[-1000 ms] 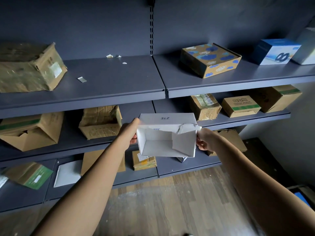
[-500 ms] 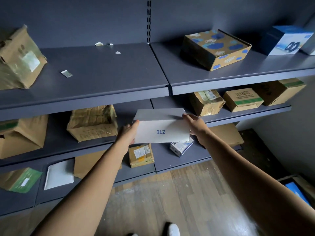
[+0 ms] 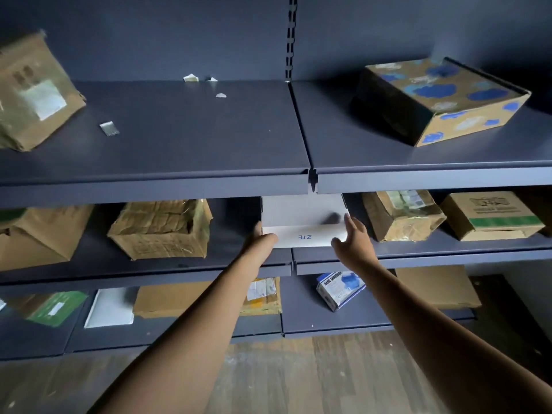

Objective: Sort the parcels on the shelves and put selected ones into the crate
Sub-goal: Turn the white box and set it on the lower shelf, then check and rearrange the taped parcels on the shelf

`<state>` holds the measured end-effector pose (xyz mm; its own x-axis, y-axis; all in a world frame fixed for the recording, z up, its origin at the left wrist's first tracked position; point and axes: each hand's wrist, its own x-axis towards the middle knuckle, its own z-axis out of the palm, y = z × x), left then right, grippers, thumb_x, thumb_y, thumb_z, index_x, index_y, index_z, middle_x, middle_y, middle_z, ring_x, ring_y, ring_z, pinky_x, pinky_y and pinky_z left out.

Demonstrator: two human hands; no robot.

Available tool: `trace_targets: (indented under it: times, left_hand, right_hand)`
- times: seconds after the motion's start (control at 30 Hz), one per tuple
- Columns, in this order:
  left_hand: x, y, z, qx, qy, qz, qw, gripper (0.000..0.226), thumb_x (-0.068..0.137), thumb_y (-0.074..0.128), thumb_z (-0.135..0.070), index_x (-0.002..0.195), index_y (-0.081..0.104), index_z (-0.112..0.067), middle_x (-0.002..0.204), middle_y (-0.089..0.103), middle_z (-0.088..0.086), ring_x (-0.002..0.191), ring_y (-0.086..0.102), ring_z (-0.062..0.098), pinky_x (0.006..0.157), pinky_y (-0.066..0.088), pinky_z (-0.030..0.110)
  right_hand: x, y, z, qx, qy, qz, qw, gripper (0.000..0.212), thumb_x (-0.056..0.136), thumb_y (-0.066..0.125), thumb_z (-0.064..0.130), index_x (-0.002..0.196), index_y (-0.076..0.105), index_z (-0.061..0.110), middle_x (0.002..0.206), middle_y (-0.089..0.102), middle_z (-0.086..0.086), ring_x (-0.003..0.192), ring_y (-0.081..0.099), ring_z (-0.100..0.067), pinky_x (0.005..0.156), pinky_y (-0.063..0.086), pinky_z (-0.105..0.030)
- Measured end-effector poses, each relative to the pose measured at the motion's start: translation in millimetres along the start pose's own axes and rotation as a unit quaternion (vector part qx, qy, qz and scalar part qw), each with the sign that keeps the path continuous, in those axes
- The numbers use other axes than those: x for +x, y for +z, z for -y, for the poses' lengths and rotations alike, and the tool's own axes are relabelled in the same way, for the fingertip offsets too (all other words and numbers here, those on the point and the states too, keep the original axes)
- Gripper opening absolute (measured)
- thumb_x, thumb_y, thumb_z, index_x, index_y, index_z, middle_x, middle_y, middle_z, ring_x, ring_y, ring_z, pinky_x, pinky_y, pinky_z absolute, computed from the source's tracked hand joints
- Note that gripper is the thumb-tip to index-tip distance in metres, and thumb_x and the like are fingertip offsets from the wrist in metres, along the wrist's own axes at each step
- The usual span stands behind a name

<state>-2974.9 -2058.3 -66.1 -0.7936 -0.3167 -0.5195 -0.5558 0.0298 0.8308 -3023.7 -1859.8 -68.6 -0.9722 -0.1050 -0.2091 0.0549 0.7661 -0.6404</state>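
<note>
Your white box (image 3: 304, 216), its blue ZTE lettering upside down toward you, sits on the middle shelf (image 3: 418, 252) right over the seam between the two bays, tucked under the lip of the top shelf (image 3: 209, 138). It is closed, so what it holds cannot be seen. Your left hand (image 3: 263, 239) grasps its left front corner, thumb laid on the front face, the other fingers hidden behind. Your right hand (image 3: 355, 243) is released, fingers straight and spread, their tips touching the box's right end.

On the same shelf a wrinkled, tape-wrapped brown carton (image 3: 161, 231) stands to the left, apart from the box. A taped parcel (image 3: 400, 216) stands just to the right, with a green-banded carton (image 3: 490, 216) beyond it; none shows its contents. On the top shelf a cloud-printed carton (image 3: 442, 100) lies closed at the right and a crumpled brown parcel (image 3: 33, 94) at the far left. On the lower shelf (image 3: 328, 324) a small blue-and-white box (image 3: 339, 289) lies tilted below your right wrist.
</note>
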Motion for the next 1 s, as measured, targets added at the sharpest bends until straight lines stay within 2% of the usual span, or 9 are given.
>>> trace_targets:
  times: [0.07, 0.17, 0.37, 0.47, 0.57, 0.73, 0.83, 0.9, 1.0]
  left_hand:
    - [-2, 6, -3, 0.01, 0.021, 0.0, 1.0, 0.052, 0.086, 0.044, -0.008, 0.133, 0.04, -0.029, 0.12, 0.058, -0.002, 0.099, 0.053, 0.02, 0.087, 0.045, 0.033]
    - [-10, 3, -4, 0.028, 0.004, -0.041, 0.999, 0.07, 0.088, 0.046, -0.014, 0.152, 0.02, -0.028, 0.139, 0.046, 0.006, 0.122, 0.048, 0.029, 0.104, 0.044, 0.043]
    - [-40, -20, -3, 0.028, -0.001, -0.071, 0.997, 0.049, 0.092, 0.048, -0.012, 0.14, 0.038, -0.018, 0.112, 0.053, 0.003, 0.097, 0.053, 0.02, 0.097, 0.05, 0.043]
    - [-46, -45, 1, 0.052, 0.013, -0.095, 0.994, 0.042, 0.093, 0.049, -0.01, 0.135, 0.043, -0.014, 0.123, 0.05, 0.006, 0.112, 0.052, 0.024, 0.1, 0.048, 0.044]
    - [-43, -86, 7, 0.066, 0.022, -0.147, 0.987, 0.036, 0.09, 0.051, -0.012, 0.126, 0.049, -0.015, 0.126, 0.052, 0.008, 0.111, 0.053, 0.028, 0.097, 0.05, 0.045]
    - [-29, -168, 26, 0.046, 0.061, -0.243, 0.967, 0.027, 0.09, 0.053, -0.007, 0.117, 0.056, -0.01, 0.116, 0.057, 0.007, 0.094, 0.053, 0.02, 0.074, 0.047, 0.023]
    - [-15, -218, 44, 0.054, 0.069, -0.327, 0.941, 0.023, 0.087, 0.056, -0.007, 0.109, 0.056, -0.013, 0.123, 0.055, 0.014, 0.111, 0.054, 0.031, 0.091, 0.049, 0.038]
    - [-6, -246, 54, 0.065, 0.046, -0.345, 0.935, 0.032, 0.086, 0.057, -0.009, 0.118, 0.054, -0.011, 0.129, 0.049, 0.018, 0.117, 0.051, 0.036, 0.096, 0.047, 0.046]
    - [5, -278, 57, 0.014, 0.004, -0.246, 0.969, 0.059, 0.089, 0.058, -0.016, 0.144, 0.035, -0.016, 0.145, 0.037, 0.01, 0.13, 0.042, 0.031, 0.105, 0.039, 0.043]
  right_hand:
    - [-6, 4, 2, -0.057, -0.023, 0.0, 0.998, 0.071, 0.088, 0.054, 0.011, 0.153, 0.025, 0.015, 0.16, 0.013, -0.01, 0.146, 0.02, -0.028, 0.114, 0.029, -0.037]
    - [-21, 6, 12, -0.076, -0.061, -0.016, 0.995, 0.067, 0.09, 0.051, 0.01, 0.152, 0.027, 0.019, 0.161, 0.012, -0.01, 0.146, 0.019, -0.028, 0.112, 0.032, -0.04]
    - [-47, 25, 49, 0.008, -0.112, 0.045, 0.993, 0.06, 0.091, 0.051, 0.007, 0.148, 0.036, 0.009, 0.149, 0.041, -0.014, 0.132, 0.045, -0.028, 0.108, 0.037, -0.033]
    - [-55, 45, 78, 0.047, -0.114, 0.074, 0.99, 0.055, 0.091, 0.052, 0.007, 0.146, 0.04, 0.008, 0.144, 0.048, -0.014, 0.125, 0.054, -0.027, 0.103, 0.042, -0.031]
    - [-61, 70, 106, 0.067, -0.114, 0.096, 0.987, 0.052, 0.092, 0.051, 0.007, 0.144, 0.043, 0.007, 0.14, 0.053, -0.014, 0.122, 0.056, -0.029, 0.1, 0.042, -0.029]
    - [-64, 120, 153, 0.066, -0.1, 0.128, 0.985, 0.051, 0.094, 0.053, 0.013, 0.143, 0.042, 0.006, 0.14, 0.051, -0.016, 0.121, 0.056, -0.029, 0.099, 0.045, -0.033]
    - [-70, 149, 180, 0.085, -0.064, 0.128, 0.986, 0.061, 0.094, 0.057, 0.016, 0.15, 0.033, 0.009, 0.149, 0.043, -0.012, 0.132, 0.048, -0.027, 0.109, 0.041, -0.036]
    - [-74, 166, 195, 0.111, -0.038, 0.122, 0.986, 0.064, 0.094, 0.058, 0.014, 0.151, 0.029, 0.008, 0.15, 0.043, -0.01, 0.133, 0.047, -0.026, 0.108, 0.04, -0.035]
    - [-78, 186, 215, 0.16, -0.016, 0.112, 0.981, 0.056, 0.092, 0.059, 0.006, 0.144, 0.038, 0.009, 0.124, 0.056, -0.004, 0.118, 0.054, -0.02, 0.091, 0.042, -0.026]
